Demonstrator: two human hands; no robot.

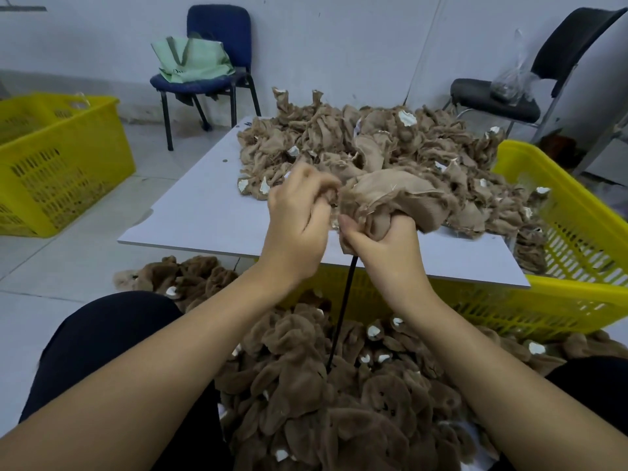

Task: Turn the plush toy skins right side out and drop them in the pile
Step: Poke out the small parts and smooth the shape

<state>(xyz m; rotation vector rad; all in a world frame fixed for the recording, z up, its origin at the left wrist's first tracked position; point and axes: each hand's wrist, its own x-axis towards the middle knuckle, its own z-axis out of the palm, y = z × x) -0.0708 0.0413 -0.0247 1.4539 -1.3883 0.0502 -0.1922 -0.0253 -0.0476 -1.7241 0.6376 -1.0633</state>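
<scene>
Right hand (pixel 384 246) grips an inside-out plush skin (pixel 390 198) over a black rod (pixel 341 314), left hand (pixel 299 215) just beside it pinching the skin's edge, unturned heap (pixel 373 141) on the board beyond both hands, finished pile (pixel 323 385) below the wrists.

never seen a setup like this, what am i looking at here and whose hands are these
There is no machine here: a person wears a camera on their head, so you look down at their own two bare arms. The left hand and right hand both grip one inside-out plush toy skin, worked over a thin black rod. On the white table lies a heap of unturned skins. The furry pile of turned skins sits below, by the knees. A yellow crate stands to the right.
</scene>
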